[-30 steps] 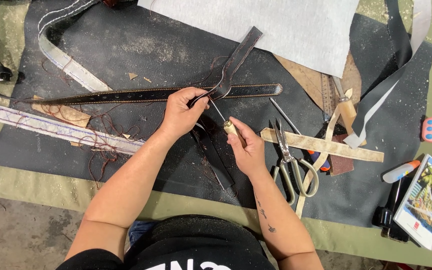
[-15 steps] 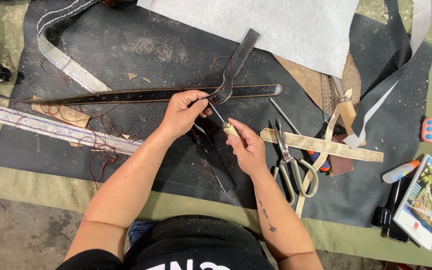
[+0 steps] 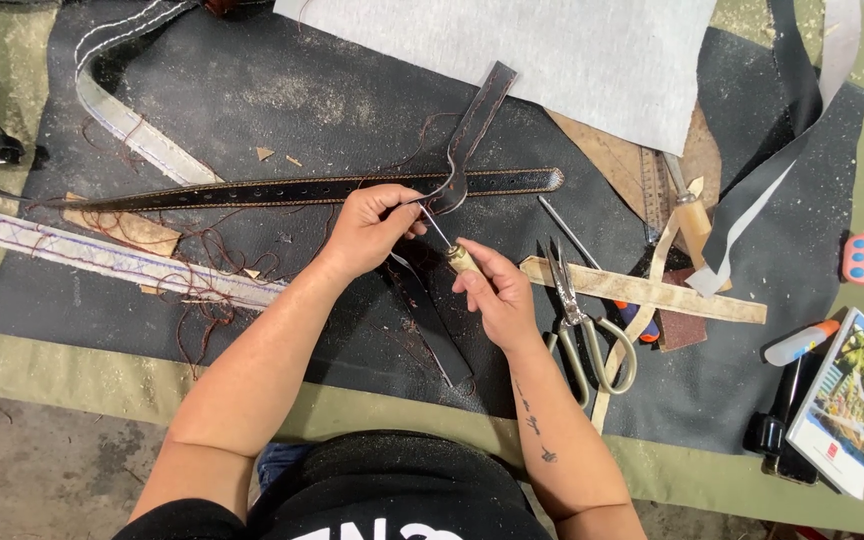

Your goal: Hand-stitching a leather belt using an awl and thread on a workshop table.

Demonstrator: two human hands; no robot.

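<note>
The left hand pinches a dark leather strap above the long belt on the bench. The right hand grips a wooden-handled awl, tip at the strap. Scissors lie just beside.

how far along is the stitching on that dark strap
Done: the long black belt on the mat shows stitching along its edges. In hand: the left hand pinches the curved dark strap while the right hand works a wooden-handled awl at it. Left: loose thread lies uncleared; how much strap remains unstitched I cannot tell.
</note>
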